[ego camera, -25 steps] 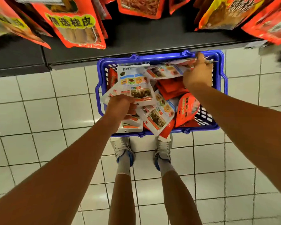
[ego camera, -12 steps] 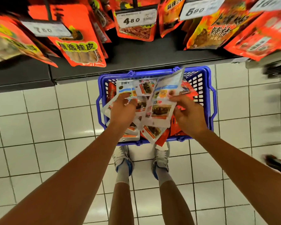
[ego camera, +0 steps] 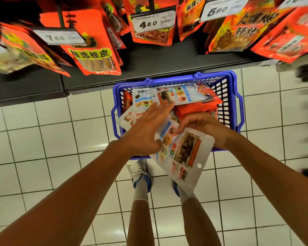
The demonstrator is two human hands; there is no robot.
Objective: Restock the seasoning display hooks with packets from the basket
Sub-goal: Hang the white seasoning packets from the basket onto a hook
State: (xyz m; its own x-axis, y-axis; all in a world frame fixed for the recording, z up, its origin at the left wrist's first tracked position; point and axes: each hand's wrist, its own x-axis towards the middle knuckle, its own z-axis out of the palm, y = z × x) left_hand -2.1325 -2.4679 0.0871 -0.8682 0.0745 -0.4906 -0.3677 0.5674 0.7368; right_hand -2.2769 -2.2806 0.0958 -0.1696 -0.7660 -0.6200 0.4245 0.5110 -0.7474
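Observation:
A blue plastic basket (ego camera: 228, 96) stands on the floor below the display, filled with white and red seasoning packets. My right hand (ego camera: 205, 127) grips a white packet (ego camera: 187, 157) by its upper edge; the packet hangs down over the basket's near rim, hole end toward me. My left hand (ego camera: 148, 130) is spread flat, fingers apart, over the packets in the basket's left half, its thumb touching the held packet's edge. Another white packet (ego camera: 174, 95) lies across the top of the pile. Red and orange packets (ego camera: 96, 55) hang on hooks above.
Price tags reading 7.80 (ego camera: 58, 37), 4.80 (ego camera: 152, 22) and 5.80 (ego camera: 220, 8) sit on the hook ends. A dark shelf base (ego camera: 149, 68) runs behind the basket. White tiled floor (ego camera: 43, 139) surrounds it; my feet (ego camera: 140, 173) stand just behind the basket.
My right hand has pulled a white packet down and toward me, out over the basket's near rim. My left hand has let go of its packets and opened flat. The view tilted up toward the hooks.

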